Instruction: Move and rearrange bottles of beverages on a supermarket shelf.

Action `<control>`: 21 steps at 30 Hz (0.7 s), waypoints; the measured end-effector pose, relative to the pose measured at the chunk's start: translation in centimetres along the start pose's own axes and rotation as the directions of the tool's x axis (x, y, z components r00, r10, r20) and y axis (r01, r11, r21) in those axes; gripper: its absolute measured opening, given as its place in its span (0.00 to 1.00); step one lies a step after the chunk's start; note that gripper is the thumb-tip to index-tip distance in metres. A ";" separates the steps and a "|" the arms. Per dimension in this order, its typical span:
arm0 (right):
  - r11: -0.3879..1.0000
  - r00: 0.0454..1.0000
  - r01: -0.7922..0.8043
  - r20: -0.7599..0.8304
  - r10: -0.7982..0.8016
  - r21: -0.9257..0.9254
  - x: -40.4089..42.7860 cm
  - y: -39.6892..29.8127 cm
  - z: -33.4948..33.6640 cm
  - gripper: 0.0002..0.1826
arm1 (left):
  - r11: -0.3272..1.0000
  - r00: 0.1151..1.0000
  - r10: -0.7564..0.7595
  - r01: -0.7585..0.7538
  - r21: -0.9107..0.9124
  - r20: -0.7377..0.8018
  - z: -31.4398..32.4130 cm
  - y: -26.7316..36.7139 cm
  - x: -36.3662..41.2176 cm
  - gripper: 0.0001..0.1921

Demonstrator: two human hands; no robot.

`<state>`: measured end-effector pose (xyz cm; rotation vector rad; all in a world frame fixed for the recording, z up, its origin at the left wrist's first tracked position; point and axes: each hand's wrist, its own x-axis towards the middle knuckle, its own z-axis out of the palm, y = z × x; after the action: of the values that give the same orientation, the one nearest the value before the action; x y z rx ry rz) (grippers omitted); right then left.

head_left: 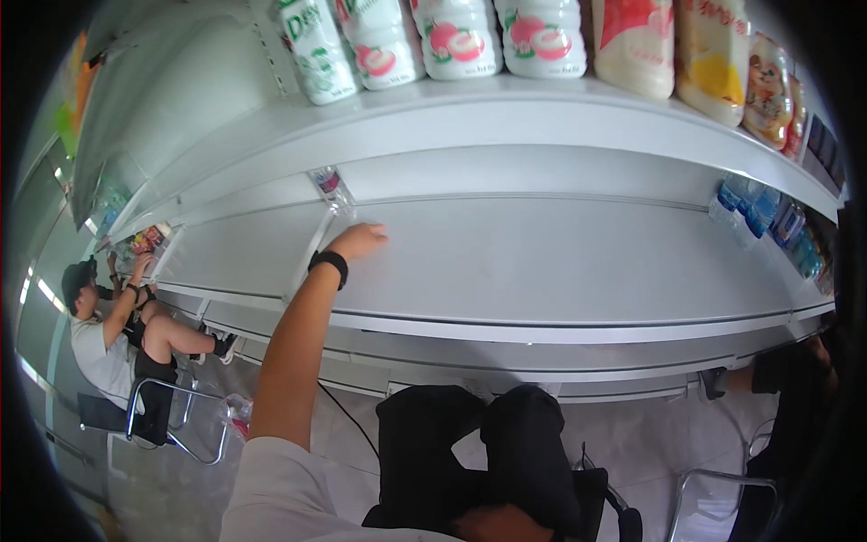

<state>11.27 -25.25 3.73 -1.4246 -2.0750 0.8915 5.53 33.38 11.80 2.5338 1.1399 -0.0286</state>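
Observation:
My left hand (361, 241), with a black band at the wrist, is stretched out over a white shelf board (515, 264). Its back faces me and the fingers curl out of sight, so any grip is hidden. Just beyond it, a clear plastic bottle (332, 188) with a purple-and-white label stands at the back of the shelf, near the seam between two boards. A gap shows between hand and bottle. Low in the picture, my right hand (502, 523) rests blurred by my lap, its fingers indistinct.
An upper shelf (433, 122) overhangs, lined with several drink bottles (460, 44). Blue-labelled water bottles (750, 203) stand at the right end. Left, a seated person (112, 339) reaches toward colourful packages (147, 238). Another person's dark-clothed leg (779, 406) is at right, by a metal-framed chair (728, 477).

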 end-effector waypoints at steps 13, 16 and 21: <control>0.980 0.987 0.158 0.009 -0.158 -0.120 -0.1 2.7 3.6 0.14 | 0.516 0.596 0.793 -0.545 0.660 -0.127 -10.9 21.8 -24.3 0.12; 0.972 0.987 0.153 -0.016 -0.158 -0.177 -0.2 2.7 3.0 0.13 | 0.237 0.099 0.972 -0.442 0.865 -0.215 -16.0 23.0 -26.9 0.09; 0.968 0.991 0.133 0.048 -0.126 -0.214 -0.1 3.8 2.8 0.12 | 0.799 0.090 0.508 -0.422 0.429 -0.857 -24.4 21.2 -26.4 0.10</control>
<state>11.83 -25.08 -0.98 -1.3681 -2.3202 0.6583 0.07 9.57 45.57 2.7627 0.4211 1.9648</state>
